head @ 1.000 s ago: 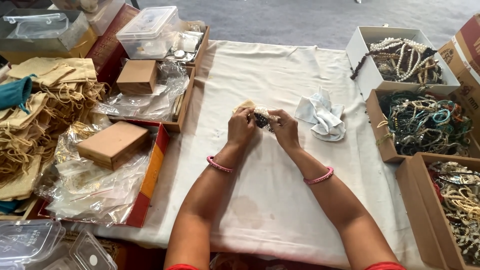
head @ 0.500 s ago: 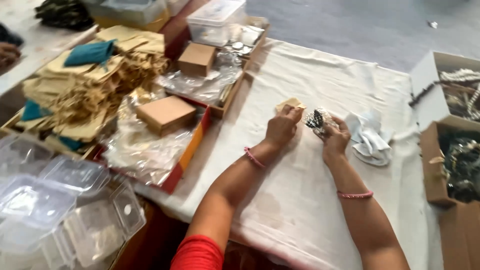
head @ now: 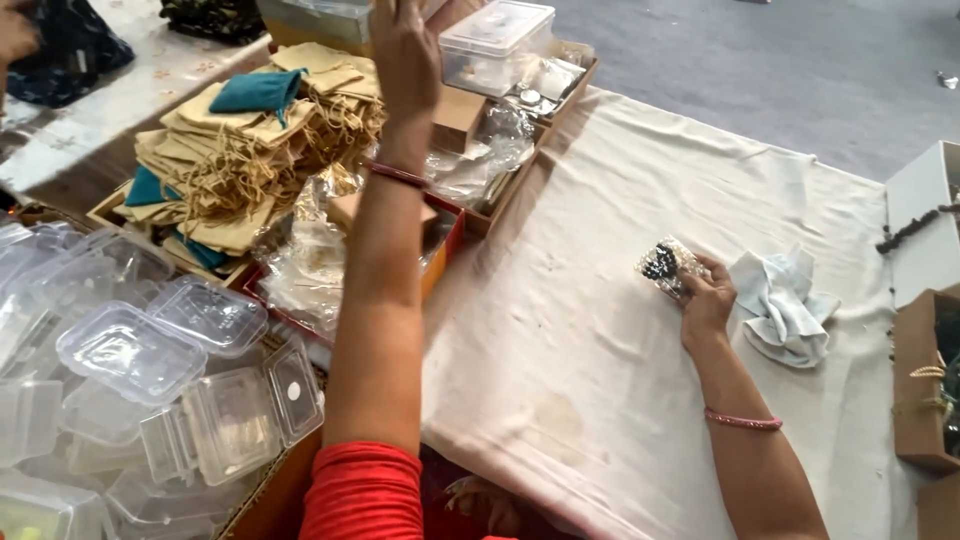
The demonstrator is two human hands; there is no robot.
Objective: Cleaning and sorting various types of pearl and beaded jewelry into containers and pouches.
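The fingers of the left hand (head: 403,50) reach up past the top edge, so I cannot tell if they grip anything; below lie clear plastic boxes (head: 130,350) and a pile of tan cloth pouches (head: 240,150); the right hand (head: 707,300) grips a small clear packet of dark beads (head: 668,266) on the white tablecloth (head: 570,330); a crumpled pale cloth (head: 785,305) sits just beside it.

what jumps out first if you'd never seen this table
The left hand is stretched far up over the heap of tan drawstring pouches at upper left. The right hand rests on the cream cloth, holding a small clear packet of dark beads, beside a crumpled pale rag. Clear plastic boxes crowd the lower left.
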